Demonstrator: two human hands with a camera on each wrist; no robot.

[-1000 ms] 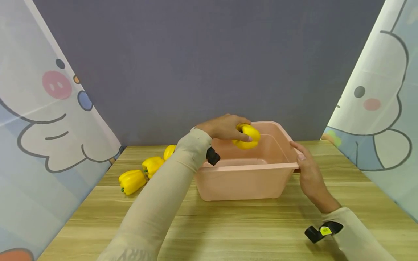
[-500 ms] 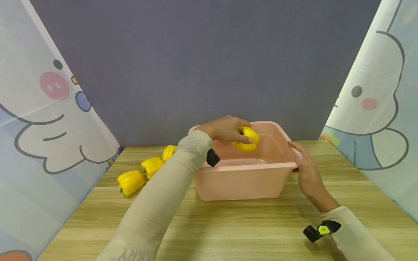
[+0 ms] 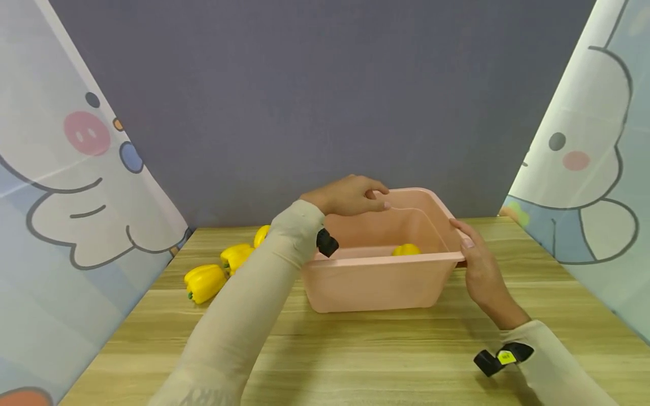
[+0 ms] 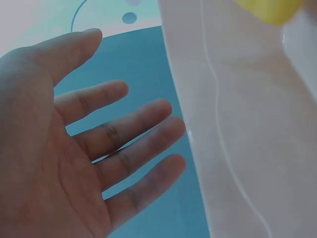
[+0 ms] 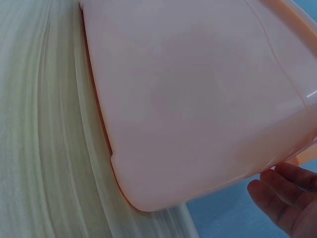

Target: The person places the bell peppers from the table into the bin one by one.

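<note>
A pink plastic basin (image 3: 376,285) stands on the wooden table. Inside it, near the front right, lies a yellow bell pepper (image 3: 406,250), mostly hidden by the front wall; part of this pepper (image 4: 272,9) shows at the top of the left wrist view. My left hand (image 3: 352,195) is over the back left of the basin, holding nothing. Its fingers are spread apart in the left wrist view. With my right hand (image 3: 481,270) I grip the basin's right rim, thumb on top and fingers (image 5: 280,196) tucked beneath the edge.
Left of the basin are more yellow bell peppers, one at the front (image 3: 205,283), one in the middle (image 3: 236,257) and one farther back (image 3: 261,235), partly behind my left sleeve. A dark grey panel (image 3: 325,101) rises behind the table, with cartoon-printed sheets at both sides.
My left hand has let go of the bell pepper, which has dropped into the basin. The fingers have spread and risen slightly. My right hand keeps its grip on the rim.
</note>
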